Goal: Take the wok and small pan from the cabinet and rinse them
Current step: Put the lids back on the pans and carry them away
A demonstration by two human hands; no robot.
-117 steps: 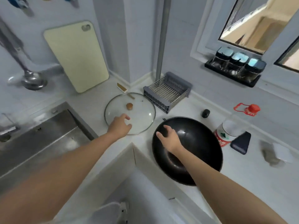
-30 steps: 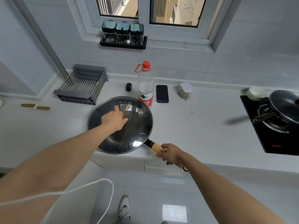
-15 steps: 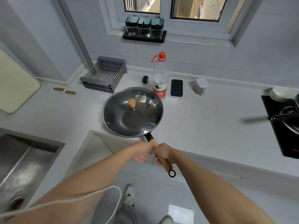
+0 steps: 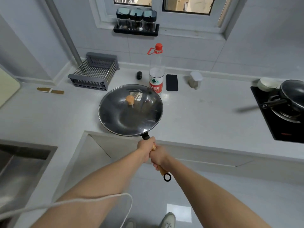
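The black wok [image 4: 131, 122] rests on the white counter near its front edge, covered by a glass lid [image 4: 144, 102] with a wooden knob [image 4: 130, 99]. Its wooden handle [image 4: 162, 171] juts out over the floor toward me. My left hand [image 4: 145, 148] grips the handle close to the wok. My right hand [image 4: 158, 157] grips it just behind the left. A small black pan [image 4: 292, 96] sits on the stove at the far right.
A plastic bottle [image 4: 156, 74] with a red cap stands just behind the wok, a phone [image 4: 172, 82] beside it. A dish rack [image 4: 94, 72] is at the back left, a steel sink [image 4: 21, 170] at the lower left, the black stove [image 4: 269, 116] at the right.
My left hand left the lid's knob and joined my right hand on the wok handle. The lid, earlier on the counter, now sits on the wok.
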